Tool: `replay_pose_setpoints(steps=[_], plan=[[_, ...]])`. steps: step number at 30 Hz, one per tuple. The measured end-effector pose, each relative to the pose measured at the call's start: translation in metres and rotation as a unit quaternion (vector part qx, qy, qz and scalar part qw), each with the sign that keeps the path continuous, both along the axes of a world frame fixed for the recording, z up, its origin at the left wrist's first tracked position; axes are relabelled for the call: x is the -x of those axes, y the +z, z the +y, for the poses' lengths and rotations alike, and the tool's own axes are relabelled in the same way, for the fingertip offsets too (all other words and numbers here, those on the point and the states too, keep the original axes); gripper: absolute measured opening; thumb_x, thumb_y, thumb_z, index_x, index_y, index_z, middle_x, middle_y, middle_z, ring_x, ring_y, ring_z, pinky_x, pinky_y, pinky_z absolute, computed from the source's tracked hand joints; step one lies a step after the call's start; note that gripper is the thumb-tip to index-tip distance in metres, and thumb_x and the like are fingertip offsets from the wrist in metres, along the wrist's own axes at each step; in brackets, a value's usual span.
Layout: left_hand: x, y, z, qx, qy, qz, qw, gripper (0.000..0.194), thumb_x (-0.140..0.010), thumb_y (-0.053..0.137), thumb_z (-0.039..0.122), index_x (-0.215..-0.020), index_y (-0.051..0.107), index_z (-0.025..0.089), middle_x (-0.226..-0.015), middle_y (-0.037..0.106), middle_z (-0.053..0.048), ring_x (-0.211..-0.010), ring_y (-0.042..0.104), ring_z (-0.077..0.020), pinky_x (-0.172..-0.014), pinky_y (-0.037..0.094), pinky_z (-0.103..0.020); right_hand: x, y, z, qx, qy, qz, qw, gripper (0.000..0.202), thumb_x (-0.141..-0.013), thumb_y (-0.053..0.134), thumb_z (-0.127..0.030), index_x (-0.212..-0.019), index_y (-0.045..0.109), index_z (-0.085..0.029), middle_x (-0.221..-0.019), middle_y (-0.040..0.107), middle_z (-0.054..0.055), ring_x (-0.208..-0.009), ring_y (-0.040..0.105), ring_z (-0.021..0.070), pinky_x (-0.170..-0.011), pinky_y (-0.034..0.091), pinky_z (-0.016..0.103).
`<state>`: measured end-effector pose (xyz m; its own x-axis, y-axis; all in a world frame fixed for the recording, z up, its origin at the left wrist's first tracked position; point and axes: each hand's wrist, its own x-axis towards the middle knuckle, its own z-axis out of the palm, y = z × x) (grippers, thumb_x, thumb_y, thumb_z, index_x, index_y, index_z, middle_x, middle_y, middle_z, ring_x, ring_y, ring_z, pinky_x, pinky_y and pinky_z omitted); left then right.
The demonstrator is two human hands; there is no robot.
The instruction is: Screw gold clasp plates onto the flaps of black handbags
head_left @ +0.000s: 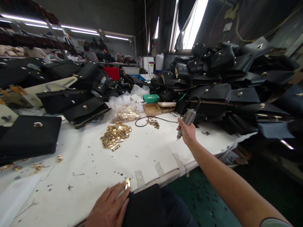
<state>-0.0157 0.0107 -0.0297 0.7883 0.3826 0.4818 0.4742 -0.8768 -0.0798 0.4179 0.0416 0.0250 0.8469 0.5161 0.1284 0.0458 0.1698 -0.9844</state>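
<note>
My left hand (109, 206) is at the table's front edge, its fingers together and their tips against a small gold metal plate (127, 184). Beside that hand lies a black leather piece (145, 206), partly over my lap; its lower part is cut off by the frame. My right hand (188, 131) is wrapped round a grey electric screwdriver (189, 118), held above the table with its bit slanting down to the left. Farther in, a heap of gold metal plates (115, 135) lies on the white table (146, 148).
Black leather bags are piled on the right (210, 93) and left (87, 110). At the back stand a green box (151, 98) and an open cardboard box (152, 109). A black cable (163, 119) crosses the tabletop. Other people (90, 56) are in the far background.
</note>
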Motion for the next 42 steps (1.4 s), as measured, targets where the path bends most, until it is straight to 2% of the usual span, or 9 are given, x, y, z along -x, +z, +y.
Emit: replay_pose_setpoints(steps=[4, 15, 20, 23, 26, 29, 33, 36, 42], plan=[[-0.001, -0.001, 0.0, 0.005, 0.005, -0.003, 1.0, 0.033, -0.099, 0.051, 0.033, -0.127, 0.067, 0.027, -0.128, 0.072, -0.001, -0.112, 0.069, -0.0223, -0.093, 0.06, -0.037, 0.004, -0.003, 0.002, 0.043, -0.008, -0.032, 0.999, 0.046, -0.07, 0.082, -0.059, -0.07, 0.063, -0.017, -0.053, 0.062, 0.001, -0.044, 0.054, 0.0127, -0.04, 0.041, 0.023], [-0.001, 0.002, -0.004, 0.026, 0.024, 0.001, 0.999, 0.033, -0.098, 0.052, 0.031, -0.128, 0.067, 0.028, -0.13, 0.071, -0.001, -0.115, 0.067, -0.0219, -0.096, 0.06, -0.037, 0.01, -0.006, 0.007, 0.055, 0.004, -0.043, 0.998, 0.047, -0.071, 0.081, -0.06, -0.074, 0.065, -0.016, -0.053, 0.062, 0.001, -0.047, 0.054, 0.0135, -0.042, 0.041, 0.023], [-0.001, 0.001, -0.004, 0.012, 0.014, -0.02, 1.0, 0.033, -0.098, 0.051, 0.029, -0.128, 0.067, 0.027, -0.128, 0.072, -0.001, -0.113, 0.067, -0.0228, -0.095, 0.058, -0.039, 0.017, 0.0, 0.007, 0.049, 0.008, -0.039, 0.998, 0.045, -0.071, 0.081, -0.058, -0.074, 0.064, -0.016, -0.053, 0.062, 0.001, -0.046, 0.054, 0.013, -0.043, 0.042, 0.023], [-0.004, 0.004, -0.007, 0.03, 0.021, -0.03, 0.999, 0.032, -0.098, 0.052, 0.027, -0.126, 0.068, 0.027, -0.126, 0.072, -0.002, -0.112, 0.067, -0.0235, -0.095, 0.057, -0.041, 0.03, 0.008, 0.006, 0.015, 0.028, -0.009, 0.999, 0.044, -0.072, 0.082, -0.056, -0.073, 0.062, -0.017, -0.052, 0.059, -0.001, -0.046, 0.054, 0.0124, -0.044, 0.044, 0.023], [-0.008, 0.011, -0.014, 0.088, 0.04, -0.035, 0.995, 0.03, -0.097, 0.053, 0.022, -0.122, 0.069, 0.025, -0.125, 0.072, -0.004, -0.112, 0.066, -0.0244, -0.096, 0.056, -0.044, 0.06, 0.019, 0.001, -0.037, 0.08, 0.044, 0.995, 0.044, -0.071, 0.085, -0.054, -0.075, 0.06, -0.018, -0.055, 0.057, -0.003, -0.046, 0.053, 0.0116, -0.045, 0.046, 0.023], [-0.012, 0.02, -0.022, 0.164, 0.069, -0.029, 0.984, 0.027, -0.097, 0.056, 0.021, -0.12, 0.07, 0.024, -0.125, 0.072, -0.004, -0.113, 0.065, -0.0261, -0.098, 0.054, -0.048, 0.106, 0.027, -0.008, -0.057, 0.169, 0.111, 0.978, 0.043, -0.071, 0.087, -0.05, -0.078, 0.058, -0.019, -0.059, 0.056, -0.004, -0.047, 0.052, 0.0104, -0.047, 0.048, 0.023], [-0.015, 0.027, -0.027, 0.236, 0.095, -0.024, 0.967, 0.023, -0.097, 0.058, 0.024, -0.117, 0.07, 0.025, -0.127, 0.071, -0.003, -0.116, 0.062, -0.0261, -0.1, 0.051, -0.048, 0.175, 0.029, -0.023, -0.022, 0.283, 0.177, 0.942, 0.042, -0.073, 0.086, -0.049, -0.077, 0.058, -0.019, -0.06, 0.055, -0.004, -0.049, 0.052, 0.0103, -0.047, 0.049, 0.023], [-0.015, 0.029, -0.029, 0.259, 0.104, -0.016, 0.96, 0.021, -0.098, 0.059, 0.028, -0.116, 0.07, 0.025, -0.128, 0.07, -0.003, -0.118, 0.06, -0.0252, -0.101, 0.049, -0.047, 0.215, 0.027, -0.028, 0.006, 0.341, 0.194, 0.92, 0.042, -0.074, 0.086, -0.05, -0.077, 0.058, -0.018, -0.061, 0.056, -0.003, -0.05, 0.053, 0.0107, -0.046, 0.048, 0.022], [-0.013, 0.032, -0.031, 0.267, 0.101, -0.008, 0.958, 0.026, -0.099, 0.058, 0.031, -0.123, 0.067, 0.028, -0.132, 0.067, -0.002, -0.12, 0.057, -0.024, -0.104, 0.044, -0.047, 0.251, 0.021, -0.027, 0.043, 0.373, 0.185, 0.908, 0.044, -0.073, 0.085, -0.052, -0.073, 0.058, -0.018, -0.058, 0.057, -0.002, -0.049, 0.053, 0.0117, -0.045, 0.045, 0.022]])
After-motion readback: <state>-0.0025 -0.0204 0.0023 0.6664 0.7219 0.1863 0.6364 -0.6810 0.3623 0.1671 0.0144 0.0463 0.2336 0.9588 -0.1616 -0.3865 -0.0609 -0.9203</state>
